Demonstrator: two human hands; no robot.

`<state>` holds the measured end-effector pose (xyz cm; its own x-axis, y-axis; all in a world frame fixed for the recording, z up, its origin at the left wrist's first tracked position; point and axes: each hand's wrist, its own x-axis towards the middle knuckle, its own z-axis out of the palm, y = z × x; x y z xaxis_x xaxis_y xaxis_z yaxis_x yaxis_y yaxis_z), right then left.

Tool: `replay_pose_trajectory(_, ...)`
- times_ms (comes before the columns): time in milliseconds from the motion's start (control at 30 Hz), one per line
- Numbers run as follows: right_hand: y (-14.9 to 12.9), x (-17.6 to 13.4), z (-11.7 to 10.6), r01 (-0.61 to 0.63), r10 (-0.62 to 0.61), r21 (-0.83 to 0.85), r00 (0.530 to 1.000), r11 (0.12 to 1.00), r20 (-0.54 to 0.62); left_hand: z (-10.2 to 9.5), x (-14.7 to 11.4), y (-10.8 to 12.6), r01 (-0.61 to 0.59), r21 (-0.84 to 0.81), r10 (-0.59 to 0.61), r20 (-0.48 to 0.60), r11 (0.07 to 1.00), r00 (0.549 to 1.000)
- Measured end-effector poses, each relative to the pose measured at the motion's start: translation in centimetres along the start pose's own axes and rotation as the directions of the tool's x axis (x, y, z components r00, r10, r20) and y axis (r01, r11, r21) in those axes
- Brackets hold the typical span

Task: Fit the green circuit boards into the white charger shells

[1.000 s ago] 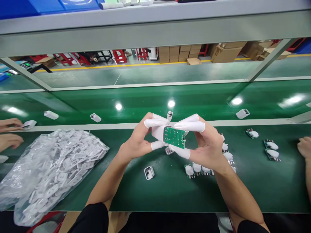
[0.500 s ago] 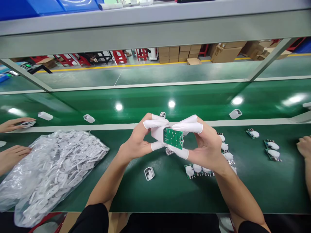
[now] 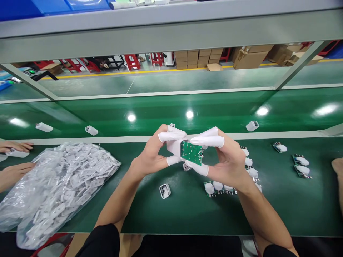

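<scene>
My left hand (image 3: 158, 150), with white finger cots, is closed around a white plastic housing (image 3: 173, 147). Between the thumb and fingers of my right hand (image 3: 225, 153), also in finger cots, is a green circuit board (image 3: 191, 152). The board's left end sits at the mouth of the housing, its soldered side towards me; how deep it goes in is hidden. Below my hands a white housing (image 3: 165, 191) lies on the green bench. Another white part (image 3: 187, 166) is partly hidden behind my right fingertips. Several boards with white round tops (image 3: 217, 186) lie by my right forearm.
A clear plastic bag of white parts (image 3: 80, 178) covers the bench's left side. White housings (image 3: 91, 130) lie on the green belt behind a pale rail. A co-worker's hands (image 3: 16, 146) are at far left, another person's hand (image 3: 337, 166) at far right. More boards (image 3: 302, 166) lie right.
The white housings on the belt have shifted left. At far left, the co-worker's hand has come off the belt edge with a white housing. My hands and the board have hardly moved.
</scene>
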<state>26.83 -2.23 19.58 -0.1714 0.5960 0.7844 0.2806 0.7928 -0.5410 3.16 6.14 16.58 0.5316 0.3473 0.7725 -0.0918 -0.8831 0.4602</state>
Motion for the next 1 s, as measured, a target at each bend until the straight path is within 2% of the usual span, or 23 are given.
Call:
replay_pose_trajectory(300, 0.2, -0.3, 0.0, 0.008, -0.008, -0.007, 1.0, 1.0, 0.001, -0.1, 0.2, 0.0, -0.036, 0.011, 0.036, -0.005, 0.999, 0.999)
replay_pose_trajectory(667, 0.2, -0.1, 0.0, 0.001, 0.001, -0.044, 0.999, 0.999, 0.038, -0.1, -0.2, -0.1, 0.02, 0.029, -0.021, 0.02, 0.999, 1.0)
replay_pose_trajectory(833, 0.4, -0.1, -0.1, -0.048, 0.058, -0.154, 0.997, 0.987, 0.06, 0.7, -0.6, -0.2, 0.078, -0.058, -0.079, -0.016, 0.995, 0.997)
replay_pose_trajectory(900, 0.7, -0.3, -0.1, 0.014, -0.009, -0.211, 1.0, 0.977, 0.025, 1.1, -0.8, 0.0, 0.154, -0.123, -0.16, -0.036, 0.98, 0.986)
replay_pose_trajectory(1000, 1.4, -0.5, 0.1, 0.193, -0.213, -0.33, 0.977, 0.924, -0.027, 1.7, -0.8, 0.4, 0.276, -0.23, -0.291, -0.036, 0.933, 0.956)
